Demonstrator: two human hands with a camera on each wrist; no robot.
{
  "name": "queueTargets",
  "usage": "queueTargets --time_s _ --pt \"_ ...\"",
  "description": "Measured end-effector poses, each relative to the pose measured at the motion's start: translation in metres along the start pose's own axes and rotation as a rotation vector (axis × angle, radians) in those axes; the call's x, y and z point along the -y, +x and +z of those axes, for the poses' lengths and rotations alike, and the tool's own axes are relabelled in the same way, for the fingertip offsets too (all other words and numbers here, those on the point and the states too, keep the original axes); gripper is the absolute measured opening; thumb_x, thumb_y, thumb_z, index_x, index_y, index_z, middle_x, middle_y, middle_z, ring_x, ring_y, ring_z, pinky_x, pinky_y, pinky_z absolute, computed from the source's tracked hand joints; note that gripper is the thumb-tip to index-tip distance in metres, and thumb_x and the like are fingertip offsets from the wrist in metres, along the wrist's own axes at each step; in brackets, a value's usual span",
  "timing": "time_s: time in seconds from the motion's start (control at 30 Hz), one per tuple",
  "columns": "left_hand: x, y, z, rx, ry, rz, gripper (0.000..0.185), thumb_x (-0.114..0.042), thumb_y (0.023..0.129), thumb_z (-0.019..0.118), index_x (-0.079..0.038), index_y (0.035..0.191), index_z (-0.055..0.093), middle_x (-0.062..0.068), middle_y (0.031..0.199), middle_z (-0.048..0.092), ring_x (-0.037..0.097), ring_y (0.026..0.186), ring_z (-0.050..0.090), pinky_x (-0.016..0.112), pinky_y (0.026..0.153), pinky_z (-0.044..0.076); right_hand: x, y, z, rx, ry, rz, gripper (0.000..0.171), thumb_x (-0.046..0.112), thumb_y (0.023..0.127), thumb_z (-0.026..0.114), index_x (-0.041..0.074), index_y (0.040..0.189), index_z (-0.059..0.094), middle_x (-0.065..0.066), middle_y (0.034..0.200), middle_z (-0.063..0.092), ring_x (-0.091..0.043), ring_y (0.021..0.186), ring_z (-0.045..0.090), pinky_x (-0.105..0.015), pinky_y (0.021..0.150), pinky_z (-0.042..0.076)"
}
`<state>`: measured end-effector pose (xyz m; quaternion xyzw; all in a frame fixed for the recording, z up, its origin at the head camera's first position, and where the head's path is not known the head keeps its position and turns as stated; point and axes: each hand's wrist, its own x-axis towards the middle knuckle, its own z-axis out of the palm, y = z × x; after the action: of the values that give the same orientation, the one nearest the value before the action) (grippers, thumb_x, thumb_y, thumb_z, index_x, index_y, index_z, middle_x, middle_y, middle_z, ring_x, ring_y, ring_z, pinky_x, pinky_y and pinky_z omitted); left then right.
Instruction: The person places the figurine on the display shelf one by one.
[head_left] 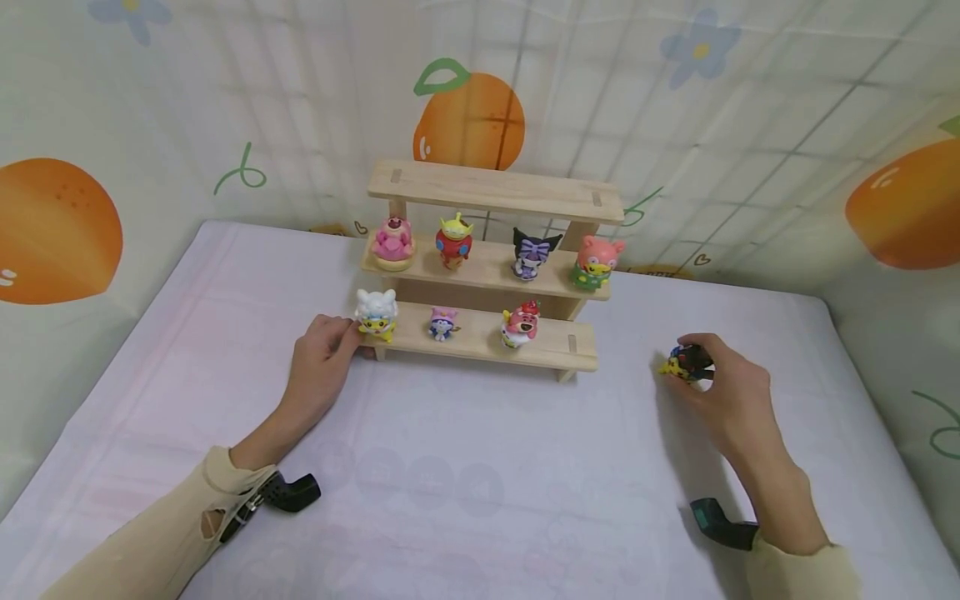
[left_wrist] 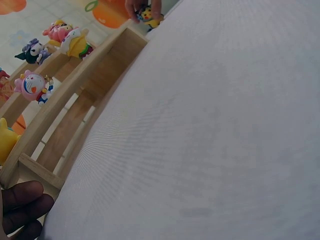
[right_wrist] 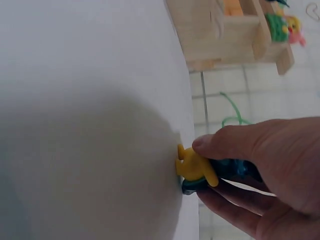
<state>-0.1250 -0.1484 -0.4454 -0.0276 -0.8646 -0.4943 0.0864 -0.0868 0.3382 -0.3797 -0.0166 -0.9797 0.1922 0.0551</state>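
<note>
A three-tier wooden display shelf stands at the back of the table. My left hand grips the left end of its lowest tier, beside a white-hatted yellow figurine. In the left wrist view, curled fingers show by the shelf's leg. Off to the right of the shelf, my right hand pinches a small yellow figurine with dark parts. The right wrist view has the thumb on this figurine, close to the tabletop; whether it touches the cloth I cannot tell.
The lowest tier also bears a small purple-and-pink figurine and a pink bear figurine. Above them stand a pink bear, a green-headed figurine, a black-hooded one and a pink-headed one. A patterned curtain hangs behind.
</note>
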Motion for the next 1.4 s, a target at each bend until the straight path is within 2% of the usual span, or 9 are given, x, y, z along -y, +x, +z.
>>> queueTargets --time_s 0.23,0.53,0.7,1.07,1.27,1.4 --pt "0.000 0.000 -0.001 0.002 -0.001 -0.013 0.033 -0.021 0.110 0.054 -0.004 0.096 0.078 0.014 0.097 0.064 0.020 0.090 0.050 0.033 0.075 0.038 0.025 -0.003 0.009 0.024 0.010 -0.082 0.058 0.000 0.085 0.085 0.001 0.136 0.057 -0.032 0.122 0.069 -0.048 0.110 0.066 -0.067 0.098 0.050" --pt "0.001 0.001 -0.001 -0.013 0.009 -0.005 0.031 -0.018 0.108 0.054 -0.004 0.091 0.076 0.014 0.094 0.063 0.021 0.087 0.050 0.034 0.074 0.038 0.043 -0.007 0.021 -0.043 0.034 -0.239 0.058 -0.006 0.080 0.086 -0.001 0.132 0.059 -0.027 0.112 0.074 -0.043 0.099 0.072 -0.061 0.089 0.055" --pt "0.000 0.001 -0.002 -0.006 0.001 0.002 0.033 -0.019 0.109 0.054 -0.005 0.091 0.077 0.014 0.095 0.064 0.020 0.089 0.051 0.034 0.075 0.038 0.046 -0.007 0.026 -0.065 0.056 -0.281 0.058 -0.009 0.079 0.086 0.000 0.130 0.060 -0.025 0.113 0.074 -0.042 0.099 0.072 -0.060 0.088 0.056" --pt "0.000 0.002 -0.002 0.006 -0.004 -0.015 0.034 -0.021 0.109 0.053 -0.004 0.092 0.077 0.014 0.098 0.065 0.021 0.090 0.051 0.035 0.076 0.039 0.046 -0.005 0.030 -0.034 0.065 -0.260 0.061 -0.009 0.081 0.084 0.001 0.134 0.058 -0.028 0.121 0.071 -0.046 0.107 0.070 -0.063 0.093 0.054" --pt "0.000 0.002 -0.002 -0.004 -0.005 -0.016 0.032 -0.018 0.108 0.055 -0.003 0.091 0.077 0.015 0.096 0.063 0.022 0.089 0.051 0.035 0.076 0.039 0.047 -0.006 0.029 0.010 0.070 -0.206 0.071 -0.006 0.084 0.084 0.003 0.144 0.049 -0.032 0.123 0.069 -0.048 0.108 0.069 -0.065 0.094 0.053" --pt "-0.001 0.001 -0.001 -0.001 -0.015 -0.022 0.030 -0.018 0.108 0.055 -0.003 0.092 0.077 0.015 0.095 0.061 0.022 0.088 0.050 0.034 0.076 0.039 0.047 -0.008 0.027 0.021 0.103 -0.145 0.069 -0.004 0.086 0.082 0.004 0.143 0.044 -0.031 0.121 0.068 -0.046 0.104 0.069 -0.064 0.091 0.054"
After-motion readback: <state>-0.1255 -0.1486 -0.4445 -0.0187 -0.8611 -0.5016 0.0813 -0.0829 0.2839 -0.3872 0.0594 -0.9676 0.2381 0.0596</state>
